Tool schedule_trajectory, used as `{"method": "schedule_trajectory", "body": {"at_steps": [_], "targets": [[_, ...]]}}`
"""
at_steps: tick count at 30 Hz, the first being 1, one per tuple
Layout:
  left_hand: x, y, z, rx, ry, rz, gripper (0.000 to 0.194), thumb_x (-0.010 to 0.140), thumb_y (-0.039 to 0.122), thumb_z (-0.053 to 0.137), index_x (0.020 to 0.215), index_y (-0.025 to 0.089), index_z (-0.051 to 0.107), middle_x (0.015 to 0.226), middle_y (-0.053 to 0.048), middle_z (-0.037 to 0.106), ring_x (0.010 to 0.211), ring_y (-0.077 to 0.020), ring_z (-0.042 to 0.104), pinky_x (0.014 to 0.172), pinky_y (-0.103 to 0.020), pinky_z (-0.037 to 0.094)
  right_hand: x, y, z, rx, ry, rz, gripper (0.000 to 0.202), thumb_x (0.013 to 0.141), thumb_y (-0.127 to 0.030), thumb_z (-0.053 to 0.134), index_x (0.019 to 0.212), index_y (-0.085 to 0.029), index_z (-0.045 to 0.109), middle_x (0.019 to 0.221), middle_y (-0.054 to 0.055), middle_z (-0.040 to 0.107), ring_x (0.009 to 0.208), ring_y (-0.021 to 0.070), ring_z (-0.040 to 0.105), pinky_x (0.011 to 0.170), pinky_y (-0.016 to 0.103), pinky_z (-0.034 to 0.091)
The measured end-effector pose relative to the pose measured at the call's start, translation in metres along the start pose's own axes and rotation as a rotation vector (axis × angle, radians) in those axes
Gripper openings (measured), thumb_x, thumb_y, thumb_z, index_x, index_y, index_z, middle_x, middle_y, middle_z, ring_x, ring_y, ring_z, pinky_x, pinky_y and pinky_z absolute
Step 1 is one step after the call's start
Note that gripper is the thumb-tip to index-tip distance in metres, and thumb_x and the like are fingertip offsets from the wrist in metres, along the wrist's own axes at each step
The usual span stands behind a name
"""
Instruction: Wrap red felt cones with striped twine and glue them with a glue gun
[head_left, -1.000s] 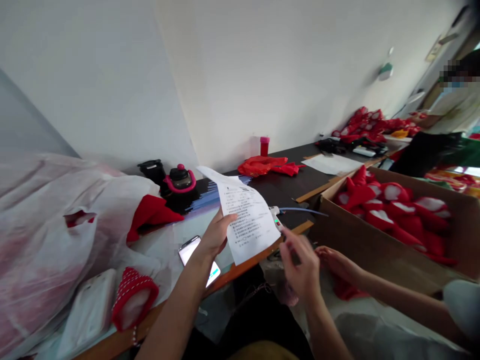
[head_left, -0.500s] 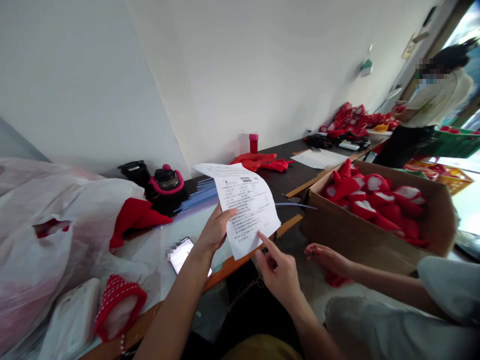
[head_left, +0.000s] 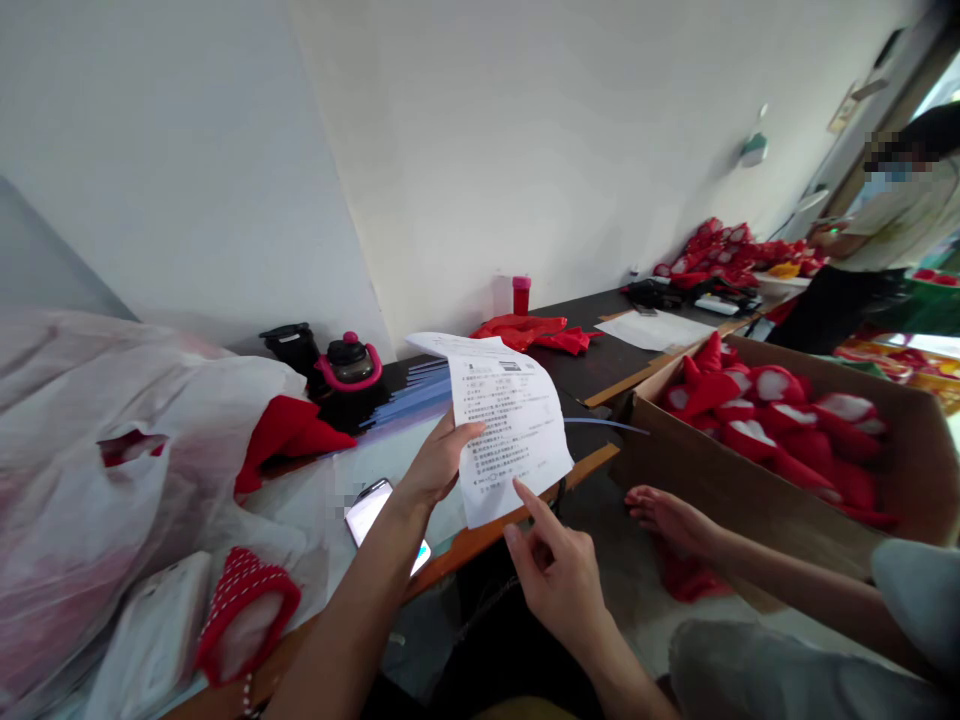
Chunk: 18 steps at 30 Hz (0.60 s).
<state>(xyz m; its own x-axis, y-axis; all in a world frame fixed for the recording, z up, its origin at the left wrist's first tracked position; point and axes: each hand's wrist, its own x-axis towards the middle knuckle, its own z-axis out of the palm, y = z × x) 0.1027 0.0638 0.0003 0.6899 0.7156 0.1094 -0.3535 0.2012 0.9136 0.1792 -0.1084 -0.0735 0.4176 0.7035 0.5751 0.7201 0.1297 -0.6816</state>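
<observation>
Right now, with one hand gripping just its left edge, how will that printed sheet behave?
The printed sheet is probably floppy: its top already curls backward. Likely very light, since the left hand pinches one edge only.

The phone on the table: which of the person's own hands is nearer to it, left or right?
Left. The left hand holds the printed sheet just above and right of the phone; the right hand points at the sheet's lower edge, farther right.

Bright, evenly lit indoor view with wide-angle distortion.
Daylight glares far right of the fingers (head_left: 525,497); the wall (head_left: 525,150) beyond them bows, and things left of them smear at the edge.
</observation>
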Motion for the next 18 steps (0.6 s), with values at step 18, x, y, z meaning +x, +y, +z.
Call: {"method": "schedule_trajectory", "body": {"at_steps": [18], "targets": [[0.000, 0.026, -0.021, -0.018, 0.087, 0.000, 0.060, 0.076, 0.022, 0.074, 0.135, 0.019, 0.063, 0.122, -0.013, 0.074, 0.115, -0.0395, 0.068, 0.099, -0.053, 0.054, 0.015, -0.014, 0.016, 0.019, -0.025, -0.069, 0.049, 0.099, -0.030, 0.054, 0.144, -0.011, 0.053, 0.051, -0.008, 0.056, 0.040, 0.0091, 0.049, 0.046, 0.020, 0.042]]}}
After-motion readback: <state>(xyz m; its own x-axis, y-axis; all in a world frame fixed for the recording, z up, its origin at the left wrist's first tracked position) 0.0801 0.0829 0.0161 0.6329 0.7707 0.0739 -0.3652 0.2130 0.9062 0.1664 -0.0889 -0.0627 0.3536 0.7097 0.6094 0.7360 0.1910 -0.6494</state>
